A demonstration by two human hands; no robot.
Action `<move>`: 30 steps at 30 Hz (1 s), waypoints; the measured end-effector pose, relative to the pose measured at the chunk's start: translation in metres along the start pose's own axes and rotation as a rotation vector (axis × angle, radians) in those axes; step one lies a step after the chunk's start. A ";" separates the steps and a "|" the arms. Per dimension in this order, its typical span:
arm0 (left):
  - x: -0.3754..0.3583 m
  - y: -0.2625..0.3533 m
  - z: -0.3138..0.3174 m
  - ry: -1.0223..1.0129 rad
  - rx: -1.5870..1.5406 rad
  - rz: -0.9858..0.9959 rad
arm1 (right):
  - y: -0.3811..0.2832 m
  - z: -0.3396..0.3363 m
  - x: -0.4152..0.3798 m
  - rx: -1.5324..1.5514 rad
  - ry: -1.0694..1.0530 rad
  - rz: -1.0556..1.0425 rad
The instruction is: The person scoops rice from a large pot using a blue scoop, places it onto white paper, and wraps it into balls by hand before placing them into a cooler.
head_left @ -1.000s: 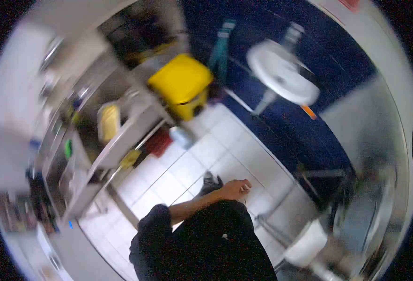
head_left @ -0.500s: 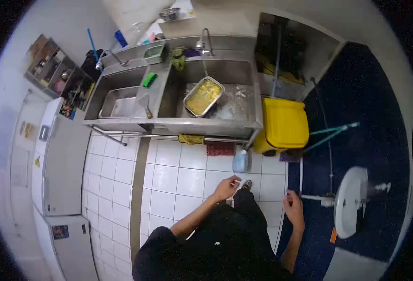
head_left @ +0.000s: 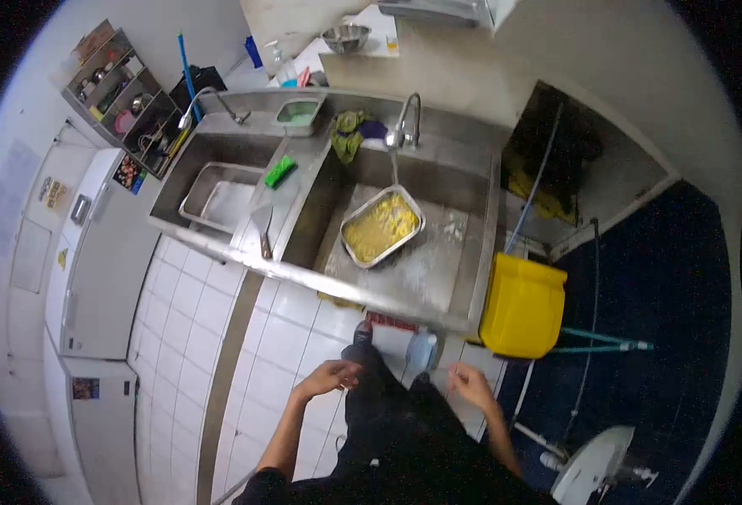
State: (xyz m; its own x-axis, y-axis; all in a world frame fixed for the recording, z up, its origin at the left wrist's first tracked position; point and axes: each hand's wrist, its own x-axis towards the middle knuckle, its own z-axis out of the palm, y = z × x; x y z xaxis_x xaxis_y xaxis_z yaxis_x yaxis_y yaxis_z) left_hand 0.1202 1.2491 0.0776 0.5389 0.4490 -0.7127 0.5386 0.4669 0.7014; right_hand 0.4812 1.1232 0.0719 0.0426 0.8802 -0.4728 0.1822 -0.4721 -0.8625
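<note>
My left hand (head_left: pixel 328 379) hangs over the tiled floor in front of the sink, its fingers loosely curled and apart, holding nothing. To the right, my right hand (head_left: pixel 470 386) is near a translucent bottle (head_left: pixel 422 351) on the floor, also free of any object. In the right basin (head_left: pixel 438 273) of the steel sink lies a metal tray (head_left: pixel 381 227) with yellow pieces and cloudy liquid. The faucet (head_left: pixel 408 126) above it runs water toward the tray. A green sponge (head_left: pixel 280 172) and a scraper (head_left: pixel 265 236) rest on the divider.
A second tray (head_left: pixel 228 198) sits in the left basin. The yellow bin (head_left: pixel 523 306) stands right of the sink, with a white washbasin (head_left: pixel 594 467) at the lower right. White refrigerators (head_left: pixel 123 252) line the left. The sink's front edge (head_left: pixel 337 287) lies ahead of my legs.
The sink is nearer and the view has shifted. One foot is now forward, close to the sink. Both my hands have moved left and lower in the view, still with nothing held.
</note>
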 end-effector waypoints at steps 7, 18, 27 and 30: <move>0.252 0.189 -0.237 0.566 0.203 0.716 | 0.048 0.017 0.003 -0.402 0.435 0.396; 0.562 0.404 -0.317 0.303 -0.271 0.488 | 0.052 0.148 -0.108 -0.679 0.610 0.613; 0.493 0.312 -0.363 0.466 0.258 0.885 | -0.039 0.163 -0.098 0.060 0.954 0.668; 0.324 0.274 -0.320 0.383 0.423 0.697 | -0.167 0.156 -0.151 0.036 1.371 0.454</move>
State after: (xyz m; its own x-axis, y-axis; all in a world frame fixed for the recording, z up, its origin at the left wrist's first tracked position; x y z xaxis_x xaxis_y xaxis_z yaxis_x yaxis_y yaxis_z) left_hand 0.2350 1.7665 0.0353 0.6207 0.7836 -0.0257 0.4042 -0.2917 0.8669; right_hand 0.2915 1.0615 0.2592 0.9840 0.0007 -0.1779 -0.1264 -0.7011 -0.7018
